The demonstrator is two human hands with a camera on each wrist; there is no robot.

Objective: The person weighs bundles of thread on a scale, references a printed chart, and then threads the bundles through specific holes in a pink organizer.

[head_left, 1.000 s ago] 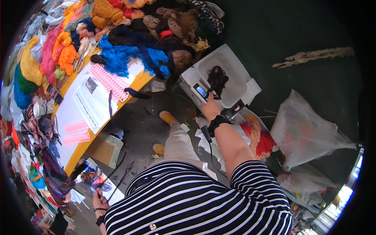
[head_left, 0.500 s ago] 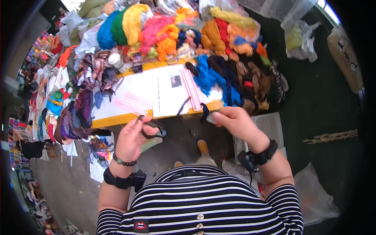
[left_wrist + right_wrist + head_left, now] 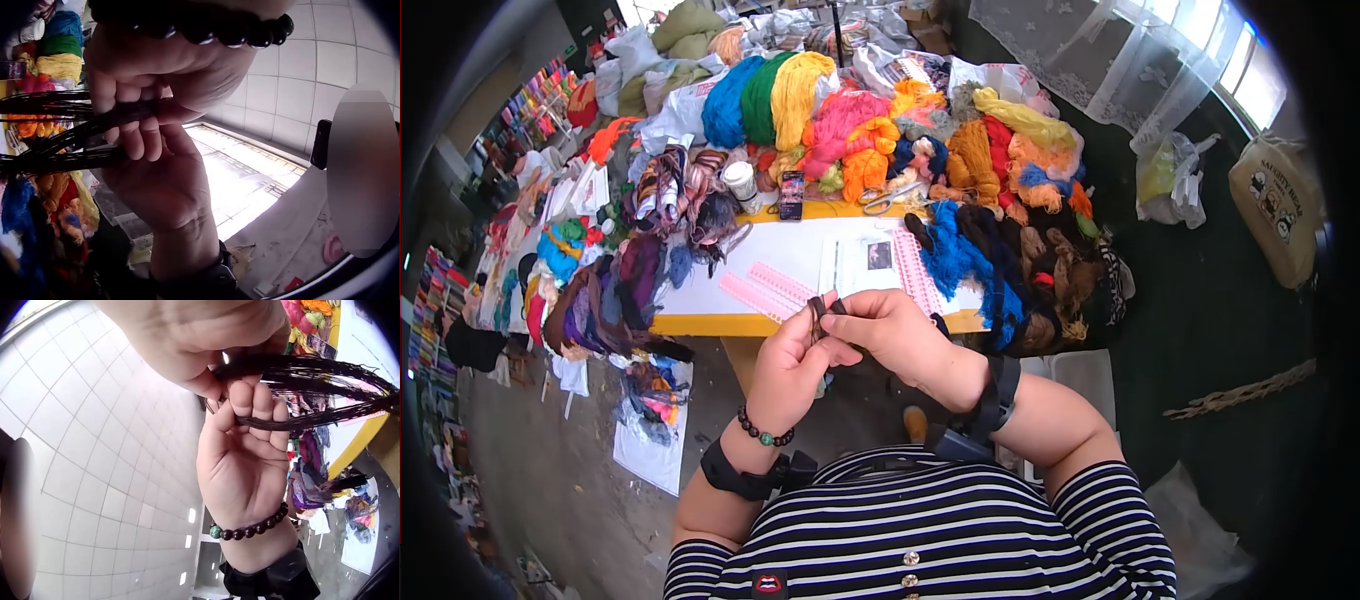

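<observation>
- One bundle of dark strands [image 3: 312,365] is between your two hands, in front of the near edge of the table [image 3: 785,238].
- Your right hand [image 3: 905,340] pinches the strands, thumb and fingers close together.
- Your left hand [image 3: 793,362] has its fingers curled, with strands caught under the thumb; its grip is narrow too.
- The head view hides most of the bundle behind your fingers; the right wrist view shows it spread into at least two bunches that meet again away from your hands.
- One beaded bracelet [image 3: 766,431] is on your left wrist; both wrists carry a black strap.
- On the table, two pink strips [image 3: 750,296] lie left of one printed sheet [image 3: 855,262]; right of it is more pink stripping [image 3: 912,268], whose count you cannot tell here.
- Farther back stand one white cup [image 3: 741,180] and one phone [image 3: 791,190], with scissors [image 3: 892,199] to their right.
- At the far left are three large skeins: blue [image 3: 731,105], green [image 3: 764,98] and yellow [image 3: 804,95].
- Only the wrist views show the tiled ceiling [image 3: 94,481].
</observation>
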